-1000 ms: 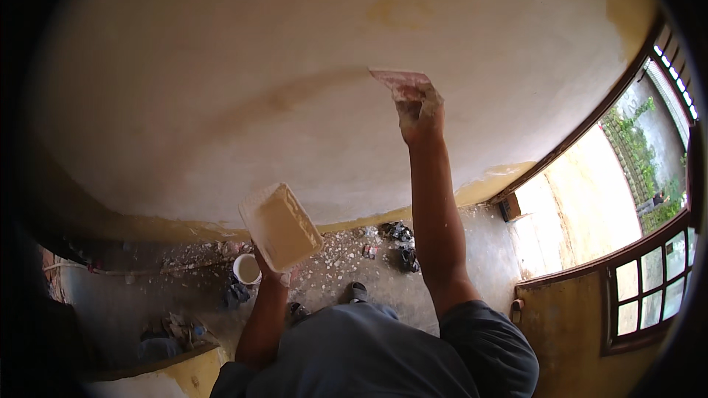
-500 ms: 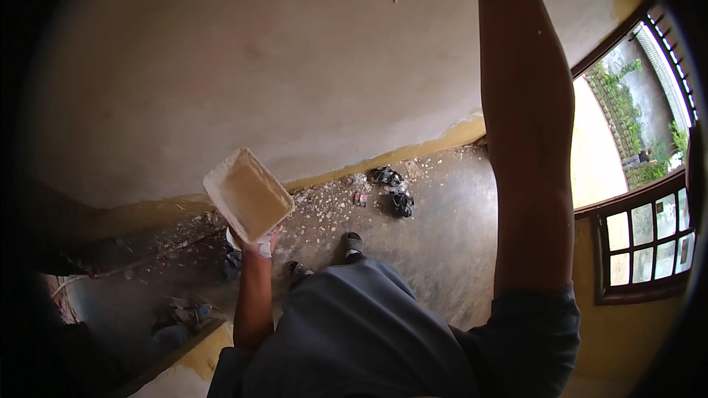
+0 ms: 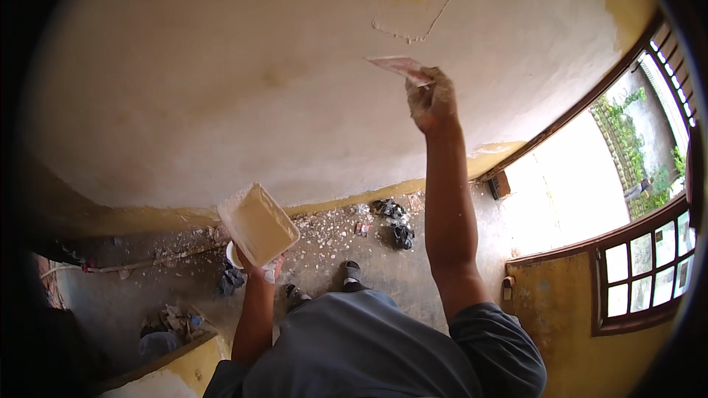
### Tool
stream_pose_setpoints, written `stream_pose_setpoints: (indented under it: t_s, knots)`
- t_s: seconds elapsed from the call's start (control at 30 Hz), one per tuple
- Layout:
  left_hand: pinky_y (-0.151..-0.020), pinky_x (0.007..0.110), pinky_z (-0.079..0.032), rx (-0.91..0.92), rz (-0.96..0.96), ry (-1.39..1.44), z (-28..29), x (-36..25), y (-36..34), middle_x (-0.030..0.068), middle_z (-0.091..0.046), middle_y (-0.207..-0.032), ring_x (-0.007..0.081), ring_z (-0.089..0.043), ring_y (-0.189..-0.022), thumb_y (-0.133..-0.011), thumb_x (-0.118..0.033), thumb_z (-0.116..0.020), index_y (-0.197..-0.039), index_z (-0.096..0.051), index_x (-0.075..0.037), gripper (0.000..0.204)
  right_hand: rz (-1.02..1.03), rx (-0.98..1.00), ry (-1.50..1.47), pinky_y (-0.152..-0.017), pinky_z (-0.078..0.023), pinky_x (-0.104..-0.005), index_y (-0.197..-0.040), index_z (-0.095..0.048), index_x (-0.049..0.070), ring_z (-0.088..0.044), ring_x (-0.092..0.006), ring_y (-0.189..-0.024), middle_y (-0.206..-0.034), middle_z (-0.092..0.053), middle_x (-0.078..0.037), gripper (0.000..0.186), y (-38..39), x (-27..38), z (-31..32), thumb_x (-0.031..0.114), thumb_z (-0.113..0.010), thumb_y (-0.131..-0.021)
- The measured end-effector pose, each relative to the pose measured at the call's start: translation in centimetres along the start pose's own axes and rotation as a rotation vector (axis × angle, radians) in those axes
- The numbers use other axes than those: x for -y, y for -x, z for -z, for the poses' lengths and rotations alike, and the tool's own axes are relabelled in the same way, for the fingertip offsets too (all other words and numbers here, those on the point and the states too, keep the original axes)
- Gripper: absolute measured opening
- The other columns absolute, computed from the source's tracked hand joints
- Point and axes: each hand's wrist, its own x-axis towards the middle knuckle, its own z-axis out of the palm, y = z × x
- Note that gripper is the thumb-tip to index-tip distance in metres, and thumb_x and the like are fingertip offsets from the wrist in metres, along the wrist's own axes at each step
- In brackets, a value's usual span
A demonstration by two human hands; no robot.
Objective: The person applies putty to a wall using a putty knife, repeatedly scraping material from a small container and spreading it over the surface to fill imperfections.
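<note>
My left hand (image 3: 267, 268) is closed on a pale rectangular tray (image 3: 234, 212) from below, at lower left of centre. Cream-coloured filler (image 3: 267, 227) lies inside it, and crusted residue coats its sides. Out in front, my right hand (image 3: 434, 102), smeared with filler, grips a thin flat putty scraper (image 3: 394, 65) with a pinkish-white blade. The blade points left, close to the wall (image 3: 184, 88); whether it touches cannot be made out. Just above it on the wall, a raised ridge of wet filler (image 3: 405, 35) borders a yellowish patch.
Plaster crumbs (image 3: 324, 234) and black plastic bags (image 3: 402, 234) litter the floor along the wall's foot. A pipe (image 3: 147, 262) runs along the floor at left, near a low ledge (image 3: 173, 361). At right are a bright opening (image 3: 568, 177) and a paned window (image 3: 649, 265).
My right arm has come down from above the view's top edge, bringing the hand and putty scraper into sight below the ridge. The view has shifted; the tray stays in my left hand.
</note>
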Motion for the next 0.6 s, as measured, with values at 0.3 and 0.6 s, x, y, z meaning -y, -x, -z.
stream_pose_setpoints:
  t_s: [0.3,0.6]
  knots:
    - [-0.081,0.05,-0.058,-0.085,0.027,-0.054,-0.5,0.0,-0.2,0.0058,-0.059,-0.126,0.0296,-0.062,-0.111,-0.086,-0.058,-0.057,-0.136,-0.046,-0.018,0.065,0.191,-0.138,-0.097,-0.067,-0.056,-0.0285,-0.096,-0.053,0.001,-0.064,-0.0243,-0.085,-0.094,-0.062,-0.015,0.014,-14.6,8.8,-5.0,0.014,-0.055,-0.091]
    - [-0.074,0.048,-0.06,-0.146,-0.069,-0.057,-0.9,0.4,0.2,0.0081,-0.058,-0.128,0.0294,-0.063,-0.11,-0.088,-0.053,-0.058,-0.138,-0.044,-0.016,0.065,0.132,0.284,-0.084,-0.073,-0.052,-0.0302,-0.085,-0.051,-0.003,-0.057,-0.0213,-0.072,-0.081,-0.056,-0.011,0.006,-9.7,11.2,-1.0,-0.003,-0.051,-0.079]
